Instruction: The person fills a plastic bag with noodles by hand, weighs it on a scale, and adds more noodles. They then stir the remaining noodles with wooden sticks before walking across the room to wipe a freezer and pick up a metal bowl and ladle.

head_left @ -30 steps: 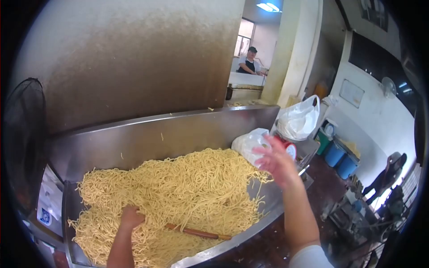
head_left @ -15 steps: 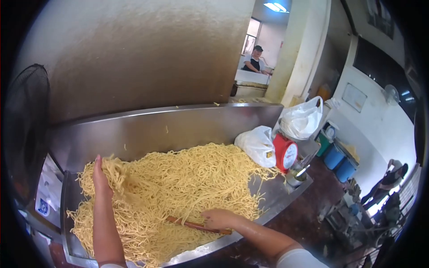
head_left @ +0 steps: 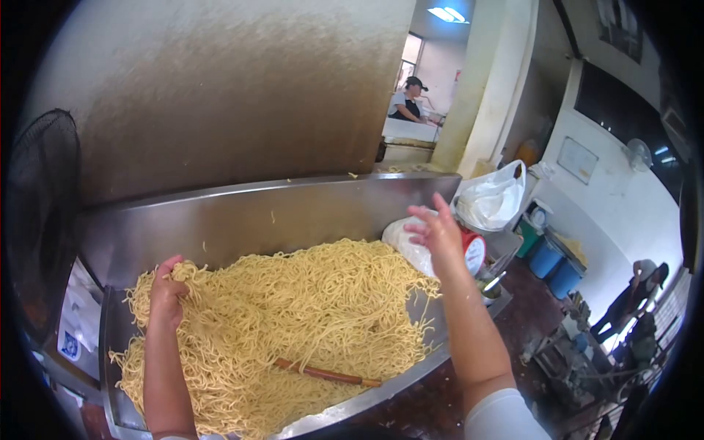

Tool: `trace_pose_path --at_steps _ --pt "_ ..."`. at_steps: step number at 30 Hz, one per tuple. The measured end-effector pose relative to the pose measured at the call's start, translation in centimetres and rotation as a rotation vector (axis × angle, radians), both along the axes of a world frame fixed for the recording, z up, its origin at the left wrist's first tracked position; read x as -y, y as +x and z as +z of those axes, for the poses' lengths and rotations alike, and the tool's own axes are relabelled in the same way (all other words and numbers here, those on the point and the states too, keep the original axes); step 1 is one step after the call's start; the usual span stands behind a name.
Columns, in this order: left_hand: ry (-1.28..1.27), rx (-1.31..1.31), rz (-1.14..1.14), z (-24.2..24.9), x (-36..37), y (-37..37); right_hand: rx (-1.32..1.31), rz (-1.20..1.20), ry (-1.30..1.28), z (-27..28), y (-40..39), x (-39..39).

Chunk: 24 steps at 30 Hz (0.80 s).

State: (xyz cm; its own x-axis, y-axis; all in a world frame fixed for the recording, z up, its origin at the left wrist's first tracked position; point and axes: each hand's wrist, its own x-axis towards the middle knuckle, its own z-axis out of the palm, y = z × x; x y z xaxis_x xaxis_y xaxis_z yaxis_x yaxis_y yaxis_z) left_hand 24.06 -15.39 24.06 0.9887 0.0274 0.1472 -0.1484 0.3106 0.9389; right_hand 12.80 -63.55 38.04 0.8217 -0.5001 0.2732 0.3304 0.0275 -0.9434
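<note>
Yellow noodles (head_left: pixel 315 293) lie in a wide heap across a metal tray (head_left: pixel 411 375). At the heap's left end, my left hand (head_left: pixel 169 293) has its fingers curled round a bunch of noodles. My right hand (head_left: pixel 438 233) is raised over the tray's right side, fingers spread and holding nothing, in front of a white plastic bag (head_left: pixel 408 240) and a red scale (head_left: pixel 474 249). A brown wooden stick (head_left: pixel 328 374) rests on the noodles near the front edge, touched by neither hand.
A metal backsplash (head_left: pixel 249 220) rises behind the tray. Another white bag (head_left: pixel 491 196) sits above the scale. A black fan (head_left: pixel 44 220) stands at left. Blue bins (head_left: pixel 546 258) are at right. One person (head_left: pixel 408 103) is beyond the opening, another (head_left: pixel 632 297) at far right.
My right hand has left the stick and risen up and right, its fingers now spread. My left hand's fingers have closed round noodles. The person beyond the opening has turned their head.
</note>
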Motion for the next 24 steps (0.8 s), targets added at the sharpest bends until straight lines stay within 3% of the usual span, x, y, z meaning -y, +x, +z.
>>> trace_pose_path --at_steps 1,3,5,6,7,8,9,10,12,13,15,16,17,22,24 --pt "-0.001 0.006 -0.003 -0.5 0.1 0.2 0.006 -0.003 -0.001 0.0 0.0 0.4" --pt "0.103 -0.053 0.016 -2.1 0.1 0.6 -0.080 0.201 -0.252 -0.6 -0.2 0.8" --pt "0.130 -0.031 0.003 -3.4 0.3 0.8 -0.355 0.329 -0.503 -6.2 -0.7 -0.3" --pt "0.288 -0.087 0.149 -3.8 0.7 1.1 -0.543 0.403 -0.667 -10.3 -0.4 -0.3" --pt "0.444 -0.150 0.301 -4.0 0.7 0.9 -0.675 0.498 -0.908 -11.1 -2.6 -2.5" --pt "0.460 -0.262 0.271 -1.7 1.8 -0.9 -0.793 0.663 -1.254 -13.9 -3.3 -3.0" --pt "0.704 -0.158 0.266 -3.1 1.3 -0.3 -0.837 0.786 -1.451 -18.8 -3.6 -2.8" --pt "0.950 -0.070 0.261 -5.0 0.3 0.1 -0.822 0.754 -1.590 -22.9 -5.2 -2.7" --pt "1.044 0.056 0.119 -4.4 -0.1 -2.2 -1.161 1.049 -1.388 -22.1 -6.7 -5.7" --pt "1.086 0.037 0.125 -5.5 -0.5 -2.9 -1.146 1.133 -1.422 -23.7 -7.3 -6.0" --pt "1.138 -0.034 0.161 -6.8 -1.1 -6.0 -0.920 0.946 -1.152 -27.0 -9.2 -5.1" --pt "1.282 -0.085 0.151 -6.9 -0.6 -8.0 -0.913 0.995 -1.159 -26.9 -9.2 -5.5" --pt "1.426 -0.124 0.127 -7.2 -0.4 -9.5 -0.948 0.965 -1.176 -26.4 -9.2 -5.9" --pt "1.487 -0.024 0.005 -13.2 2.7 -17.8 -1.147 0.968 -1.047 -28.7 -7.1 -6.9" --pt "1.614 0.108 0.139 -15.5 3.2 -17.0 -1.197 1.064 -0.659 -30.4 -6.4 -7.8"
